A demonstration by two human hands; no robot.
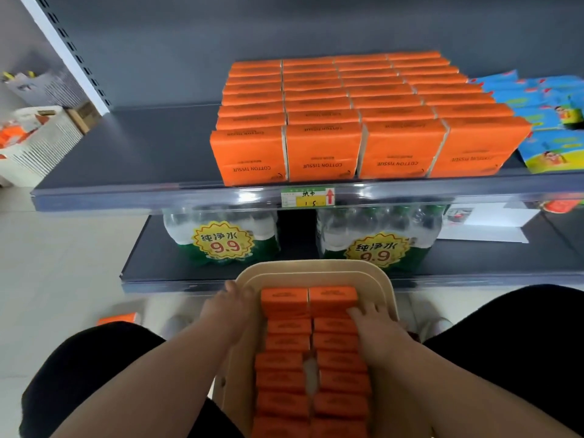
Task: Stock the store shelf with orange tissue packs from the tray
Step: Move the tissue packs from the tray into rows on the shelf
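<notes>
Orange stock: hand status

Your left hand grips the left rim of the beige tray. Your right hand rests, fingers spread, on the orange tissue packs inside it. Beyond both hands, 4 more columns stand on the shelf.

Water-bottle packs with yellow stickers stand side by side, blue packs right, white crate left.

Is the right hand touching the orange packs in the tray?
Touching. Head view: the right hand rests on the orange packs in the tray, no gap visible.
</notes>
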